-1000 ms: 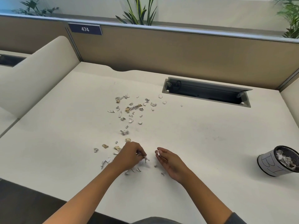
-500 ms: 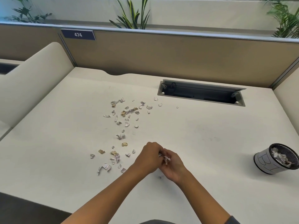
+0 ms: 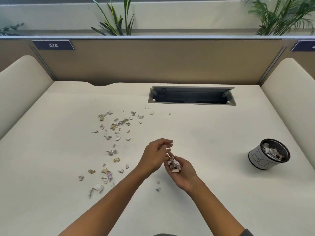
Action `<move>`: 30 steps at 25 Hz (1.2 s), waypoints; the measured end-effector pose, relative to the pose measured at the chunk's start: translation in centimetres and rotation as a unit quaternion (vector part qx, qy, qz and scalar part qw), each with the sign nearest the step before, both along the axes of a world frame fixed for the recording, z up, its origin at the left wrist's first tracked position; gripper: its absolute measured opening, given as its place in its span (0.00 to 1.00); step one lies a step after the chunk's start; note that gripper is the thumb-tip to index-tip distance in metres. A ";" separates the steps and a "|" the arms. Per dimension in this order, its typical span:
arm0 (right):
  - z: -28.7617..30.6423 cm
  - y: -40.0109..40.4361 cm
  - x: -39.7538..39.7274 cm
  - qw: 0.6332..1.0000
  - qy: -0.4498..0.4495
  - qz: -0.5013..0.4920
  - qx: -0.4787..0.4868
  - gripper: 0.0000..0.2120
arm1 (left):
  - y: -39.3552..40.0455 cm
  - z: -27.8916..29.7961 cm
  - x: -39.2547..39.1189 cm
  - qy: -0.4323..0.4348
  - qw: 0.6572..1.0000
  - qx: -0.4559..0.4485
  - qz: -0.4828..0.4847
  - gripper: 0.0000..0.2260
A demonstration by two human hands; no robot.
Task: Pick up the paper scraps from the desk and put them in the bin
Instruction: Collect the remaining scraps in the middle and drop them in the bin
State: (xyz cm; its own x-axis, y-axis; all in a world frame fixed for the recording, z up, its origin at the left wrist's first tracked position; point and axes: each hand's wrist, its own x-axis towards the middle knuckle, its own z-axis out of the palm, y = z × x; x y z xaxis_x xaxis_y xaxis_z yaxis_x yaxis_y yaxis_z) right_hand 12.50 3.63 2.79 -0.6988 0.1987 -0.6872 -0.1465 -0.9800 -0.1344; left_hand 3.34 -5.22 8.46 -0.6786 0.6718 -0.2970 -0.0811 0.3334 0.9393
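Many paper scraps [image 3: 115, 133] on desk [image 3: 213, 133], sign [image 3: 53, 45] reads 474, right hand [image 3: 180, 169] cupping scraps, left hand [image 3: 156, 156] loose, empty.

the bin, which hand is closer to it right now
Right. The right hand, cupping a clump of scraps, is on the side towards the bin; the left hand sits just beyond it, farther from the bin.

Both forearms are bare; a dark grey sleeve [image 3: 245, 233] edge shows high on the right arm.
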 end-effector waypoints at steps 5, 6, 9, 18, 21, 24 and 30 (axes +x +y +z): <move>1.1 3.0 2.6 0.998 -0.014 -0.060 0.010 0.10 | 2.0 -2.1 -0.1 0.098 0.992 -0.068 -0.047 0.13; 1.4 3.9 3.3 0.997 -0.012 -0.081 0.009 0.10 | 2.4 -2.8 -0.1 0.106 0.987 -0.094 -0.070 0.14; 2.5 7.4 5.6 0.989 0.007 -0.149 0.015 0.11 | 3.6 -4.5 -0.7 0.129 0.967 -0.171 -0.138 0.18; 5.3 20.5 12.5 0.934 -0.009 -0.312 0.174 0.11 | 6.2 -6.4 -3.4 0.154 0.918 -0.273 -0.244 0.36; 5.1 23.7 14.3 0.880 -0.123 -0.309 0.339 0.10 | 5.8 -6.9 -3.9 0.166 0.909 -0.279 -0.262 0.35; 4.5 25.2 15.3 0.787 -0.268 -0.248 0.497 0.11 | 5.8 -7.0 -4.0 0.178 0.901 -0.283 -0.276 0.34; 3.1 25.9 16.2 0.753 -0.290 -0.163 0.568 0.17 | 5.8 -7.4 -4.2 0.179 0.898 -0.289 -0.281 0.32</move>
State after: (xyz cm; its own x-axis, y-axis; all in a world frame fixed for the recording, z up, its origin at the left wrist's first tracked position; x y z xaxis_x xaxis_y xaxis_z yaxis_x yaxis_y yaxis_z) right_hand 28.72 29.56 5.86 -0.1339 0.9843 -0.1147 0.0529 -0.1085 -0.9927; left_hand -0.88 0.55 1.07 -0.4023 0.7420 -0.5363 0.5247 0.6669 0.5291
